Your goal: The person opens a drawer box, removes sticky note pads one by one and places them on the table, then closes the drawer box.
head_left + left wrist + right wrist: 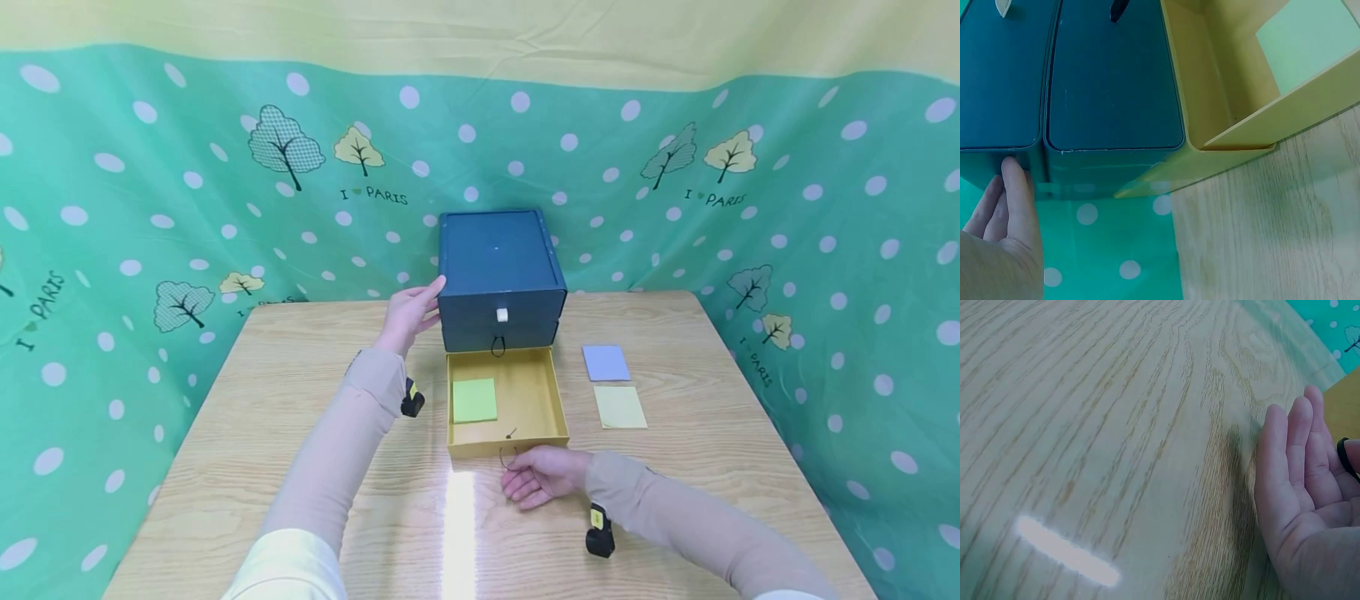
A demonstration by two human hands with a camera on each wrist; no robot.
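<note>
My left hand (411,315) rests against the left side of a dark blue drawer box (491,250), fingers extended, also visible in the left wrist view. The box's lower, yellow drawer (561,408) is pulled out towards me. Inside on the left lies a green sticky note pad (474,401). At the drawer's front, my right hand (547,477) has its thumb hooked in a thin black pull loop (1346,459). Its other fingers are loosely extended, palm turned up. The thumb is partly cut off in the right wrist view.
A blue sticky note pad (607,363) and a pale yellow one (620,407) lie on the wooden table (300,433) right of the drawer. The closed upper drawer has a white tab (502,315). A green dotted curtain (337,250) surrounds the table.
</note>
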